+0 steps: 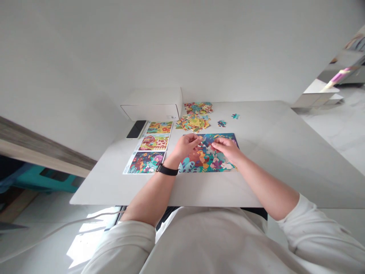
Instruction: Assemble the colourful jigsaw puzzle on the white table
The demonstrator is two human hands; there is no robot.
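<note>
A colourful jigsaw picture (219, 158) with rabbits, a fox and blue leaves lies on the white table in front of me. Over its upper left part is my left hand (187, 145), thumb and forefinger pinched together; what lies between them is too small to tell. My right hand (226, 147) hovers over the upper right part, its fingers also drawn together near a small reddish patch I cannot make out. Two small puzzle bits, a dark one (221, 123) and a teal one (235, 116), lie beyond the picture.
Two piles of loose pieces, one yellowish (194, 123) and one mixed (199, 108), lie behind the picture. A sheet with three printed pictures (154, 142), a phone (136, 129) and a white box (151, 110) are at the left. A wall borders the table's back edge.
</note>
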